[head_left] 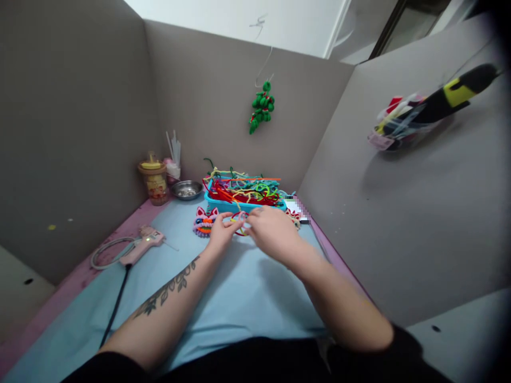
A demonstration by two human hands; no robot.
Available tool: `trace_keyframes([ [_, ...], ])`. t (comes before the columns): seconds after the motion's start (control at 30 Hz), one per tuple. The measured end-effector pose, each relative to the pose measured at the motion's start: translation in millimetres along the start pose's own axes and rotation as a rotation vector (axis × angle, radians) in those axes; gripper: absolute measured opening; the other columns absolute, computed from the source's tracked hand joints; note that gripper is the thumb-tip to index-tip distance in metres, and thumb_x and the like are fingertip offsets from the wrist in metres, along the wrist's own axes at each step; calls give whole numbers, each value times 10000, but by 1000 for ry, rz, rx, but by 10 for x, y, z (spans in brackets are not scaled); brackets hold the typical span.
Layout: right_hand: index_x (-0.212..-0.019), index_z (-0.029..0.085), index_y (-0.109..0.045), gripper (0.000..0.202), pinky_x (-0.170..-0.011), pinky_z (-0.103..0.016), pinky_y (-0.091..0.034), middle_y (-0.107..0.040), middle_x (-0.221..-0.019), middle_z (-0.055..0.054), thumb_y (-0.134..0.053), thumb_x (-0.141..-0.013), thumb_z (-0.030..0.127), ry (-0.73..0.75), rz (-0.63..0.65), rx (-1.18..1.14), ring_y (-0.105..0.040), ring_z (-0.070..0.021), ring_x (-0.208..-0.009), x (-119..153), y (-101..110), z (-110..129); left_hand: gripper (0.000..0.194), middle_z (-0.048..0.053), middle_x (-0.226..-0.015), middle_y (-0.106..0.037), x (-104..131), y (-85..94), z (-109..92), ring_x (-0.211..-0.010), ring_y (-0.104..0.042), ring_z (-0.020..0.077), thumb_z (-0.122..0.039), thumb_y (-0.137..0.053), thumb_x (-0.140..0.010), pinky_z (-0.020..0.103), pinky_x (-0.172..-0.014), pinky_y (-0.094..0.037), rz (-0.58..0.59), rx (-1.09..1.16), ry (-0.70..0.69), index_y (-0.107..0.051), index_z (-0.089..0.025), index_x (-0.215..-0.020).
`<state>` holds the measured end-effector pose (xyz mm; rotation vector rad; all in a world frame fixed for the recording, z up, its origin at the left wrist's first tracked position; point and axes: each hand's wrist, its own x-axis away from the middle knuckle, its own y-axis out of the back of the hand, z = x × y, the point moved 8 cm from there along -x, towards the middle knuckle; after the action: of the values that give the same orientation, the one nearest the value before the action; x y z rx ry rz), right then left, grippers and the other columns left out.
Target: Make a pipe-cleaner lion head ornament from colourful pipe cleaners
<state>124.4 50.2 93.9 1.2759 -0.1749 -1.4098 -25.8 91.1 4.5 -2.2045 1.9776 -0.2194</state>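
Observation:
My left hand (223, 229) is closed in a pinch on a small pale pink pipe cleaner piece (241, 216) above the middle of the table. Against it from the right comes my right hand (267, 226), its fingers drawn together at the same piece; what lies between those fingertips is hidden. Just below the fingers, red and yellow pipe cleaner loops (239, 232) show in part. Left of my hands sits a lilac, cat-eared pipe cleaner figure (205, 222) with orange and blue parts. Another red-and-cream figure (294, 218) is partly covered by my right hand.
Behind my hands stands a blue basket (223, 205) full of coloured pipe cleaners. A pink glue gun (143, 246) with its cord lies at left. Farther back are a metal bowl (187, 190) and a lidded cup (156, 183). Grey partitions (223, 96) enclose the table.

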Motion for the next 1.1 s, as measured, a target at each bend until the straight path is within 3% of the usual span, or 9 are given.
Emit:
trace_keyframes([
  [0.07,-889,235,-671,135,-866,-395,-426,-620,-925,-63,-624,-780,300,1,6,-1,-557,-232,-944,-46,-14,-72,605,19,-674,-661,3,-38,2,-598,-611,144,-322,-780,-557,220,-554,-402,39,3,-23,-487,-148,-1057],
  [0.17,-975,235,-656,237,-900,-408,-411,-568,-1029,-80,-618,-758,323,-102,-50,-125,-529,-231,-1011,28,-143,-283,608,23,-684,-670,28,-109,27,-609,-626,154,-350,-777,-558,236,-582,-430,104,0,-26,-475,-159,-1050],
  [0.3,-858,227,-670,151,-949,-392,-376,-542,-1090,-83,-610,-761,326,-181,-92,-283,-488,-225,-1100,181,-371,-425,578,15,-673,-668,80,-204,16,-609,-628,150,-358,-755,-594,238,-598,-438,211,-53,-53,-466,-165,-1056],
  [0.5,-684,203,-624,83,-956,-365,-366,-557,-1028,-61,-605,-743,258,-228,-166,-417,-514,-198,-1056,203,-334,-490,591,-8,-662,-642,131,-331,-1,-604,-610,128,-344,-731,-623,226,-604,-432,308,-86,-81,-432,-163,-1099],
  [0.63,-666,193,-622,98,-938,-359,-382,-562,-1000,-67,-610,-737,258,-253,-144,-481,-533,-194,-1014,204,-401,-535,624,-37,-623,-601,129,-330,-13,-542,-558,99,-326,-734,-614,203,-548,-396,282,-147,-120,-419,-153,-1124],
  [0.77,-720,195,-630,69,-926,-361,-395,-563,-1005,-69,-603,-751,250,-203,-193,-421,-533,-197,-1008,233,-359,-483,630,-58,-586,-567,109,-275,-24,-507,-525,85,-340,-733,-622,192,-522,-371,234,-174,-117,-410,-152,-1130],
  [0.93,-879,225,-654,116,-946,-407,-375,-548,-1063,-75,-585,-786,223,42,-321,-178,-484,-217,-1053,296,-127,-226,669,-25,-637,-623,93,-254,26,-578,-596,124,-353,-751,-603,229,-592,-425,236,-112,-47,-398,-157,-1137],
  [1.1,-853,269,-681,141,-936,-430,-383,-574,-1044,-54,-569,-807,195,144,-341,-76,-455,-225,-1045,318,-107,-122,695,-6,-669,-653,99,-242,69,-576,-602,129,-330,-766,-586,240,-594,-435,238,-92,22,-398,-160,-1151],
])
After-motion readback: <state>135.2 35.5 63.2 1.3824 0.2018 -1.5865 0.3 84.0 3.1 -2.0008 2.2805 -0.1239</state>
